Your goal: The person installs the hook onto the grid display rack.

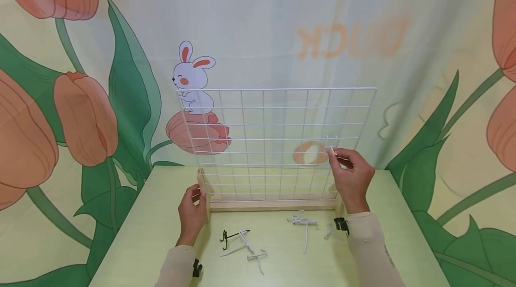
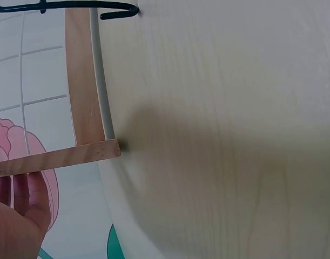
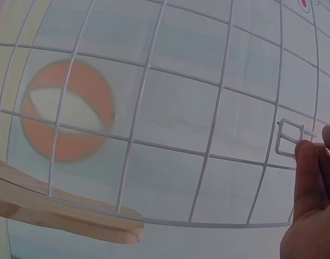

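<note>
A white wire grid panel (image 1: 285,139) stands upright in a wooden stand (image 1: 274,206). Between thumb and fingertips my right hand (image 1: 352,179) pinches a small white hook (image 1: 331,147) in front of the grid's right part. In the right wrist view, the squared wire end of this hook (image 3: 290,137) overlaps the grid wires; whether it is hooked on cannot be told. At the stand's left end, my left hand (image 1: 192,213) grips the upright wooden side piece (image 2: 56,161), its fingertips partly hidden behind the wood.
On the light wood-grain table (image 1: 133,242), a black hook (image 1: 225,238) and several white hooks (image 1: 256,256) lie front left of the stand. More white hooks (image 1: 304,222) lie front right. A curtain printed with tulips and a rabbit (image 1: 193,76) hangs behind.
</note>
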Demonstrator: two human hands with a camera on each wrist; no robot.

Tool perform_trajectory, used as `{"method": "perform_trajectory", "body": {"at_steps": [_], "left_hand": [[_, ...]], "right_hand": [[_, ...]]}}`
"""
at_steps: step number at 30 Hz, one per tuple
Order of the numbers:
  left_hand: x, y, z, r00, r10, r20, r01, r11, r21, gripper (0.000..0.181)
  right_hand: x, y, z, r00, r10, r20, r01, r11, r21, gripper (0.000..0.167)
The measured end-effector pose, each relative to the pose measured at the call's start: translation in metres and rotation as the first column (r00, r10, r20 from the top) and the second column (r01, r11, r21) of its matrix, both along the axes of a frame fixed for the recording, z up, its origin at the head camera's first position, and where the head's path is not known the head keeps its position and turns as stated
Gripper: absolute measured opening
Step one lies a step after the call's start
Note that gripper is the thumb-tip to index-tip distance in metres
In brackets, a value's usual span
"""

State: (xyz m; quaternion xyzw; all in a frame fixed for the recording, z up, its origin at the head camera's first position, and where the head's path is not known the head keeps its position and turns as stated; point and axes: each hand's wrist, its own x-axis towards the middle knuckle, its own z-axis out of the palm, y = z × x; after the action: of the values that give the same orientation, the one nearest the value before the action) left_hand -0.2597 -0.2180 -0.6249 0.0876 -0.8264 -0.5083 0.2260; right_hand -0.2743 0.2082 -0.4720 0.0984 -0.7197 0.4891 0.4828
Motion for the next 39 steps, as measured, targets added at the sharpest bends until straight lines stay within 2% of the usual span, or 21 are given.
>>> {"method": "perform_trajectory", "body": {"at_steps": [11,20,29,35,39], "left_hand": [[0.000,0.000,0.000,1.000,-0.004,0.016,0.003,1.000,0.004,0.033],[-0.001,-0.001,0.002,1.000,0.000,0.015,0.000,1.000,0.009,0.032],[0.000,-0.001,-0.001,1.000,0.003,0.024,-0.003,1.000,0.013,0.032],[0.000,0.000,-0.002,1.000,0.011,0.025,-0.011,1.000,0.016,0.031],[0.000,0.001,-0.001,0.999,0.011,0.040,-0.012,1.000,0.013,0.032]], "right_hand": [[0.004,-0.001,-0.005,0.998,-0.033,0.053,0.034,0.999,-0.006,0.018],[0.005,-0.004,-0.006,0.997,-0.037,0.070,0.041,0.998,-0.046,0.017],[0.018,-0.003,-0.005,0.998,0.020,0.051,-0.017,0.999,-0.051,0.019],[0.030,0.000,-0.005,0.997,0.024,0.076,-0.023,1.000,-0.014,0.019],[0.036,0.006,-0.010,0.995,0.027,0.100,-0.028,1.000,0.010,0.018]]}}
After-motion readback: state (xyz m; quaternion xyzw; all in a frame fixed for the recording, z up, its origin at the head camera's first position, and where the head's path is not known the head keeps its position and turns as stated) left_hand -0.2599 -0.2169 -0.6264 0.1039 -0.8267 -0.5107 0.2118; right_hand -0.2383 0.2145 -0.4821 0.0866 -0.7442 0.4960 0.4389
